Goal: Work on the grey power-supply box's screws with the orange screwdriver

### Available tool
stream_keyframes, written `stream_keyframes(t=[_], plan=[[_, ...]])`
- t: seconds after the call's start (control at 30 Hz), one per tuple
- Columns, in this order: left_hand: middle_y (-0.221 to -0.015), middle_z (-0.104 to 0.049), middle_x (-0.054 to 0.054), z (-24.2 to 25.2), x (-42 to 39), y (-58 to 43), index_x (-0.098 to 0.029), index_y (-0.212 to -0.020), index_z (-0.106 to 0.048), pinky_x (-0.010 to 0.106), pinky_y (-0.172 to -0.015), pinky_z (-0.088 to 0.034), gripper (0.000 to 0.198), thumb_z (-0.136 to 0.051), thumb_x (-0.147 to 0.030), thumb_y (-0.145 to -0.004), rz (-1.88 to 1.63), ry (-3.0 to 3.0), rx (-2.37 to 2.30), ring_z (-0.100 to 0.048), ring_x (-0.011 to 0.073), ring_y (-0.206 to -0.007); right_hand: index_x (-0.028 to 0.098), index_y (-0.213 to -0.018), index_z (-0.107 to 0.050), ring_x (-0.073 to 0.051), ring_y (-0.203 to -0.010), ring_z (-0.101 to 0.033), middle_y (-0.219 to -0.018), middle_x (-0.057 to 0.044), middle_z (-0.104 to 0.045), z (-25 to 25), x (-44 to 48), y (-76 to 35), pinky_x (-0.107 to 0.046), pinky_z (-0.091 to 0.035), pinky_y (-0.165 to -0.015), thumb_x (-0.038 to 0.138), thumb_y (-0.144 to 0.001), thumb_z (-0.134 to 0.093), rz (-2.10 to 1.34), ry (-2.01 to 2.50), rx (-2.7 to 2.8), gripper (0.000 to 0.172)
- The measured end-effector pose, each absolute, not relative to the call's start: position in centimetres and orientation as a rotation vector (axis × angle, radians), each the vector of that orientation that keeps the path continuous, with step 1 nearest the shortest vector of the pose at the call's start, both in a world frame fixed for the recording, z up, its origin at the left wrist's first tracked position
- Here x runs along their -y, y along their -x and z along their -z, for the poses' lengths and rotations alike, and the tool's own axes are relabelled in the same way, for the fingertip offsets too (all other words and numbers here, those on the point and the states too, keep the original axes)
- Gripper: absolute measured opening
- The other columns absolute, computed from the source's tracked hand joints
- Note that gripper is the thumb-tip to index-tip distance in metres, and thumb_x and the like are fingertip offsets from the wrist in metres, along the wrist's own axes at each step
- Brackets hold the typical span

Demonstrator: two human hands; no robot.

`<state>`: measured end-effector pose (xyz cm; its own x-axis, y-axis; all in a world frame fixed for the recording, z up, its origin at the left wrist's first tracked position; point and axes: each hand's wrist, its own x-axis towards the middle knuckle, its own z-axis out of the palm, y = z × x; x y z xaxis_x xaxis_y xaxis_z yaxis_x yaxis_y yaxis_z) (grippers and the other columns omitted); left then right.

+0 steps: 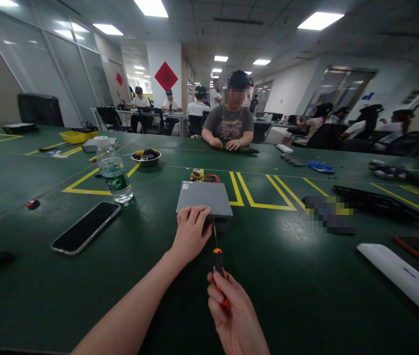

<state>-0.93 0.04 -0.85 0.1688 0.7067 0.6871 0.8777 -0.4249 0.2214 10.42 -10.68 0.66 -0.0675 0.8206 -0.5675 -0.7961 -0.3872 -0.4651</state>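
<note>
Head view: left hand (190,232), grip released, pins a flat grey metal box (205,196) steady; right hand (233,313) clenches an orange-handled screwdriver (218,261) aimed at its near edge.

Flat box (204,198) sat mid-table (276,281), and the left hand (190,235) lay on its near edge. Nearer the wearer, the right hand (233,310) held the screwdriver (218,260), its tip up against that same edge, just right of the left hand. Behind the box, touching it, a bundle of wires (204,176). Off left stood the bottle (114,172), the phone (86,227) lying before it, the bowl (146,157) behind. Well right lay a long casing (401,278), a tray (379,202) behind that. Across the table sat a person (228,125).
</note>
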Motion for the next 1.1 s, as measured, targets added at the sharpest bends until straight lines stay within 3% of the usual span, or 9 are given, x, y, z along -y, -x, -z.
stream_keyframes(t=[0.17,0.27,0.33,0.43,0.53,0.63,0.73,0.97,1.1], plan=[[-0.116,-0.054,0.006,0.79,-0.04,0.94,-0.020,-0.115,-0.051,0.042,-0.090,-0.034,0.036,-0.054,-0.021,-0.079,1.099,2.219,1.547,-0.039,0.0257,-0.104,0.008,-0.088,-0.062,-0.006,-0.052,-0.049,-0.069,-0.005,-0.060,-1.48,10.75,-10.19,-0.011,-0.032,-0.038,0.030,-0.050,-0.083,-1.825,0.981,-0.057,0.048],[-0.115,-0.054,0.006,0.72,0.02,0.89,-0.021,-0.115,-0.051,0.041,-0.089,-0.035,0.036,-0.054,-0.021,-0.079,1.100,2.215,1.553,-0.039,0.0255,-0.103,0.009,-0.094,-0.061,-0.005,-0.047,-0.044,-0.066,-0.005,-0.060,-1.48,10.77,-10.09,-0.012,-0.026,-0.035,0.037,-0.056,-0.079,-1.842,0.984,-0.006,0.051],[-0.115,-0.054,0.006,0.67,0.04,0.87,-0.020,-0.115,-0.051,0.041,-0.089,-0.035,0.036,-0.054,-0.021,-0.079,1.093,2.214,1.551,-0.039,0.0255,-0.103,0.011,-0.091,-0.061,-0.003,-0.044,-0.038,-0.065,-0.003,-0.059,-1.32,10.80,-10.13,-0.012,-0.024,-0.034,0.039,-0.053,-0.080,-1.779,0.962,0.030,0.050],[-0.116,-0.054,0.006,0.63,0.04,0.87,-0.020,-0.115,-0.051,0.041,-0.089,-0.035,0.036,-0.054,-0.019,-0.079,1.081,2.214,1.542,-0.039,0.0255,-0.102,0.012,-0.080,-0.061,-0.001,-0.043,-0.033,-0.064,0.001,-0.056,-1.10,10.86,-10.34,-0.011,-0.025,-0.036,0.027,-0.044,-0.086,-1.707,0.903,0.065,0.046],[-0.117,-0.054,0.006,0.68,0.02,0.88,-0.020,-0.115,-0.051,0.042,-0.090,-0.035,0.037,-0.053,-0.019,-0.078,1.083,2.211,1.542,-0.039,0.0258,-0.103,0.012,-0.076,-0.060,0.000,-0.045,-0.035,-0.067,0.001,-0.057,-1.10,10.88,-10.55,-0.010,-0.027,-0.038,0.021,-0.041,-0.086,-1.716,0.847,0.004,0.044],[-0.116,-0.054,0.006,0.78,0.00,0.87,-0.021,-0.115,-0.051,0.042,-0.090,-0.035,0.036,-0.053,-0.019,-0.079,1.087,2.209,1.550,-0.040,0.0261,-0.103,0.012,-0.086,-0.062,-0.005,-0.052,-0.045,-0.070,-0.004,-0.059,-1.16,10.88,-10.51,-0.012,-0.032,-0.040,0.028,-0.053,-0.081,-1.804,0.908,-0.069,0.041],[-0.116,-0.054,0.006,0.82,-0.04,0.83,-0.021,-0.114,-0.052,0.042,-0.090,-0.035,0.035,-0.053,-0.019,-0.079,1.078,2.195,1.554,-0.040,0.0258,-0.103,0.010,-0.096,-0.062,-0.006,-0.047,-0.043,-0.068,-0.006,-0.060,-1.02,10.96,-10.30,-0.013,-0.028,-0.037,0.037,-0.064,-0.075,-1.878,0.965,-0.031,0.044],[-0.115,-0.055,0.006,0.77,-0.06,0.78,-0.021,-0.113,-0.052,0.041,-0.088,-0.035,0.034,-0.053,-0.019,-0.079,1.074,2.181,1.545,-0.040,0.0257,-0.102,0.013,-0.077,-0.060,0.000,-0.041,-0.031,-0.064,0.001,-0.057,-0.70,10.88,-10.60,-0.011,-0.020,-0.036,0.032,-0.046,-0.085,-1.777,0.884,0.068,0.045],[-0.114,-0.055,0.006,0.80,-0.10,0.71,-0.020,-0.112,-0.053,0.041,-0.088,-0.035,0.032,-0.052,-0.019,-0.080,1.085,2.170,1.549,-0.040,0.0256,-0.102,0.009,-0.086,-0.062,0.000,-0.041,-0.034,-0.064,-0.001,-0.058,-0.60,10.56,-10.71,-0.011,-0.020,-0.034,0.037,-0.044,-0.085,-1.893,0.862,-0.028,0.056]])
